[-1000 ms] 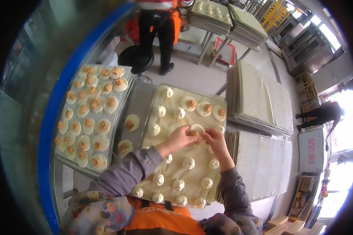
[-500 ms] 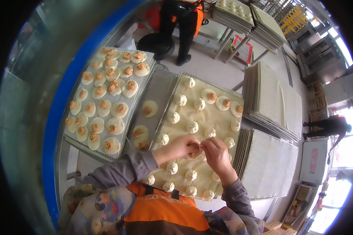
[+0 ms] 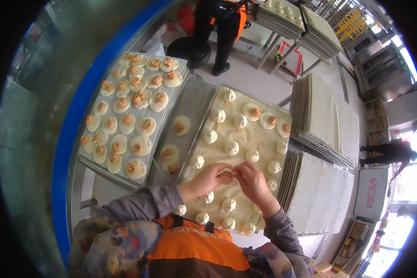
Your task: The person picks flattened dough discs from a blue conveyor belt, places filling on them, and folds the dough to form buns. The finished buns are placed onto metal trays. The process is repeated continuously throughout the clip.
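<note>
Above a cloth-lined tray point(image 3: 204, 139), my left hand point(image 3: 209, 180) cups a filled dough wrapper point(image 3: 226, 178), its fingers closed around the side. My right hand point(image 3: 255, 184) pinches the wrapper's edge between thumb and fingertips. Some filling shows in its open top; the underside is hidden by my hands. Several closed, pleated buns point(image 3: 231, 148) rest in loose rows on the cloth around and under my hands. Three flat wrappers topped with filling point(image 3: 268, 120) lie at the tray's far right corner.
To the left, another tray point(image 3: 164, 134) carries many flat wrappers with filling. Loose wrappers point(image 3: 181, 125) lie on the metal surface between the trays. Stacked cloth-covered trays point(image 3: 317, 194) stand close on the right. A co-worker point(image 3: 217, 32) stands beyond; another person point(image 3: 389, 151) is far right.
The scene has shifted slightly rightward in view. Both hands stay on the same wrapper, with my fingers slightly repositioned at its edge.
</note>
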`<state>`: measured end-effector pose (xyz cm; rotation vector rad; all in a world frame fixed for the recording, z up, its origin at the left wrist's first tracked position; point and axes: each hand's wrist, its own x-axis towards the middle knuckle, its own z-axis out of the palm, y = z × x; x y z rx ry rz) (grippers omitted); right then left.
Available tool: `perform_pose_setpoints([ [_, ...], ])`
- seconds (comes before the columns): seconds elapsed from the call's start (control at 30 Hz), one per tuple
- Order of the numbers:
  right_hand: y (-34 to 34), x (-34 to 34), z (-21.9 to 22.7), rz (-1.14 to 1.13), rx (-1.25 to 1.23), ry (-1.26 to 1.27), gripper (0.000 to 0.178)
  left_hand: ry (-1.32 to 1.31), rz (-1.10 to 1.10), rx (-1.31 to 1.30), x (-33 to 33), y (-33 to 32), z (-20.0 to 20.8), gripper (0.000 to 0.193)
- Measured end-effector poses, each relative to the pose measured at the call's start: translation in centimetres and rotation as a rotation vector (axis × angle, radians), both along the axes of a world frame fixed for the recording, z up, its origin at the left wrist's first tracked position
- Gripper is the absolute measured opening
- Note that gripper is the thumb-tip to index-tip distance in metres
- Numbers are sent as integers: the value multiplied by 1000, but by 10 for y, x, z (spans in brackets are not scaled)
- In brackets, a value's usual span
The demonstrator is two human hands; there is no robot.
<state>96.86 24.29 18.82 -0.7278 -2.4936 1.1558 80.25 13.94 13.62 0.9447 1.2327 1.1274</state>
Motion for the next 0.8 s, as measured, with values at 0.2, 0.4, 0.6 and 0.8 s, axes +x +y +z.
perform_pose_setpoints([
  [0.2,-4,-2,-7,-5,-124,19,15,397,-98,114,-6,-2,-6,50],
  [0.4,-9,1,-6,51,124,44,16,19,-123,-121,-9,-7,2,41],
  [0.6,-12,0,3,123,87,24,22,10,-142,-353,-2,-12,0,33],
  [0.8,-18,-1,-1,30,-53,-25,21,99,-292,-84,-9,-10,3,29],
])
